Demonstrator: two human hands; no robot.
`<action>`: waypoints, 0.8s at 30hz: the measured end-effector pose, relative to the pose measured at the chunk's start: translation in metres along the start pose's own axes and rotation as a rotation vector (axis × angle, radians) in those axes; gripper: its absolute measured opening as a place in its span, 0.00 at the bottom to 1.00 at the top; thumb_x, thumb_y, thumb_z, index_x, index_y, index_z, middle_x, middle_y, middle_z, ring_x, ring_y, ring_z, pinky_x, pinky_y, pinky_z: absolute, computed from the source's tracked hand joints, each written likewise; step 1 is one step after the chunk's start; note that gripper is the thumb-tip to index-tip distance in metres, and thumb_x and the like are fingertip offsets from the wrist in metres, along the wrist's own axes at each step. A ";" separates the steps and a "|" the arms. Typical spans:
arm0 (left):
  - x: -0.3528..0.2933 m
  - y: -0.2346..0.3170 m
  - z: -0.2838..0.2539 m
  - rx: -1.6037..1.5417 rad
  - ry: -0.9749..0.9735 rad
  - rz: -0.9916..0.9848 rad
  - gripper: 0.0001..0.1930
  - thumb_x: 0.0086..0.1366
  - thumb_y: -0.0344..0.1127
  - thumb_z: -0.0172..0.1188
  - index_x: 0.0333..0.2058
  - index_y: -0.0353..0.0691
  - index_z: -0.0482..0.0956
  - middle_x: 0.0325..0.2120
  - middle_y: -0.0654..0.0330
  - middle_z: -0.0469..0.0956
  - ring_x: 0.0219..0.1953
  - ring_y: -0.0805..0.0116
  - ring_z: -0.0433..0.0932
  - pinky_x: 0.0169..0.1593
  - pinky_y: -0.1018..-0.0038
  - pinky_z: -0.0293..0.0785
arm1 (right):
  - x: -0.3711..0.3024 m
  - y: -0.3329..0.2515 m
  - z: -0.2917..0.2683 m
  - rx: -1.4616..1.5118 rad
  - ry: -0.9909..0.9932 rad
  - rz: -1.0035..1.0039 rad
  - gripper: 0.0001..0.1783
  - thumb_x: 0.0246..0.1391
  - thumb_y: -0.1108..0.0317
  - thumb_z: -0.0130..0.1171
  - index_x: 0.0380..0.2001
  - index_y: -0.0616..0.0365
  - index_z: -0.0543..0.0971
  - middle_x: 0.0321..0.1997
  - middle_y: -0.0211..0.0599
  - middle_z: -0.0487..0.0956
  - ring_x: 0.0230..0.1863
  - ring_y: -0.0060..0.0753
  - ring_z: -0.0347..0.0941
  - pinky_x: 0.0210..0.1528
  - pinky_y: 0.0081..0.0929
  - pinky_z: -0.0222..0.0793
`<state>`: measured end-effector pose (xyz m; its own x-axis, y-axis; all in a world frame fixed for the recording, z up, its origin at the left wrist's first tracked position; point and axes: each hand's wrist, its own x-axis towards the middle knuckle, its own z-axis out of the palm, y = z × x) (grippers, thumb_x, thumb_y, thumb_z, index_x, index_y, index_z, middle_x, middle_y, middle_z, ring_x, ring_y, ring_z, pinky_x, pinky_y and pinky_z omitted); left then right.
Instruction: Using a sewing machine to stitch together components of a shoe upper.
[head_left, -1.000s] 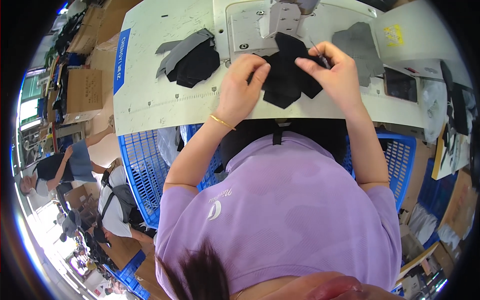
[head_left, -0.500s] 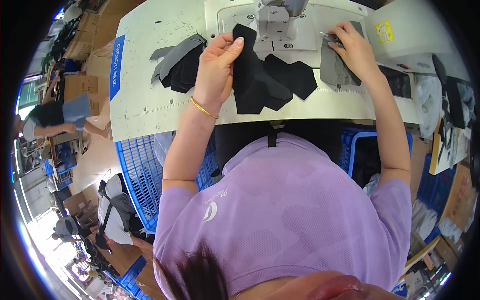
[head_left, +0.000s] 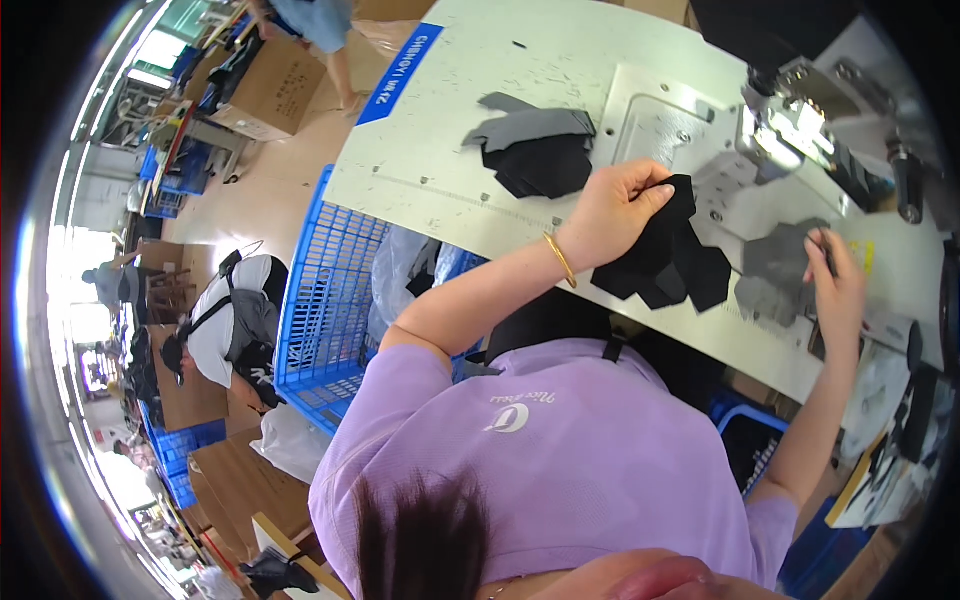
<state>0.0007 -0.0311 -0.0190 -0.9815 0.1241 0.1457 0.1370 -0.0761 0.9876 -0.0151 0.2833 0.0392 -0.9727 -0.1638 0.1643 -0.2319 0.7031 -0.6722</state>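
Note:
My left hand (head_left: 622, 208), with a gold bangle at its wrist, pinches the top of a black fabric piece (head_left: 672, 245) with angular lobes. The piece hangs over the table's near edge, and more black pieces lie against it. To its right, my right hand (head_left: 838, 275) is closed beside a stack of grey fabric pieces (head_left: 775, 262). Between its curled fingers is something small and dark that I cannot make out. A pile of black and grey fabric pieces (head_left: 540, 150) lies to the left of my left hand. The sewing machine head (head_left: 785, 135) stands behind both hands, its light on.
Thread scraps are scattered over the white table (head_left: 440, 130). A blue plastic basket (head_left: 325, 310) stands below the table's left edge, and another blue basket (head_left: 745, 440) under its right part. A person with a grey bag (head_left: 245, 320) bends over at the left, among cardboard boxes (head_left: 270, 95).
The view has swung, so the table now lies further right and tilted. My left hand still holds the black piece. My right hand has come back toward the near edge of the grey stack.

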 end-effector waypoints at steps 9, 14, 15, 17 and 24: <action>-0.004 0.008 0.036 0.062 0.163 0.129 0.04 0.67 0.27 0.56 0.37 0.32 0.76 0.27 0.59 0.76 0.30 0.78 0.71 0.36 0.77 0.71 | -0.019 -0.100 0.082 0.736 0.158 -0.017 0.03 0.56 0.75 0.60 0.32 0.60 0.76 0.39 0.31 0.79 0.30 0.13 0.68 0.35 0.13 0.65; -0.016 0.012 0.039 0.045 0.119 0.242 0.12 0.63 0.20 0.53 0.46 0.32 0.74 0.41 0.58 0.75 0.44 0.72 0.73 0.50 0.77 0.69 | -0.013 -0.101 0.116 0.759 0.257 0.065 0.06 0.55 0.73 0.63 0.30 0.64 0.77 0.32 0.27 0.76 0.32 0.14 0.69 0.36 0.16 0.66; -0.015 0.012 0.037 0.008 0.097 0.229 0.14 0.63 0.21 0.54 0.48 0.32 0.72 0.41 0.59 0.74 0.43 0.72 0.73 0.49 0.78 0.69 | -0.011 -0.100 0.119 0.782 0.295 0.048 0.06 0.54 0.73 0.63 0.29 0.65 0.77 0.31 0.27 0.75 0.31 0.15 0.70 0.36 0.16 0.67; -0.016 0.010 0.039 -0.065 0.051 0.221 0.15 0.63 0.22 0.54 0.49 0.32 0.72 0.42 0.59 0.74 0.43 0.72 0.72 0.49 0.78 0.69 | -0.012 -0.094 0.121 0.757 0.343 0.022 0.05 0.54 0.74 0.64 0.29 0.64 0.79 0.33 0.26 0.77 0.31 0.13 0.68 0.35 0.14 0.65; -0.014 0.017 0.048 0.010 0.201 0.196 0.10 0.68 0.36 0.58 0.41 0.35 0.75 0.31 0.65 0.76 0.34 0.80 0.72 0.39 0.81 0.71 | -0.018 -0.095 0.121 0.631 0.366 -0.098 0.04 0.55 0.75 0.63 0.31 0.65 0.79 0.36 0.30 0.78 0.32 0.13 0.70 0.36 0.13 0.66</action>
<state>0.0229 0.0132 -0.0016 -0.9430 -0.0903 0.3203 0.3268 -0.0699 0.9425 0.0234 0.1358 0.0128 -0.9088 0.1138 0.4015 -0.3843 0.1468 -0.9115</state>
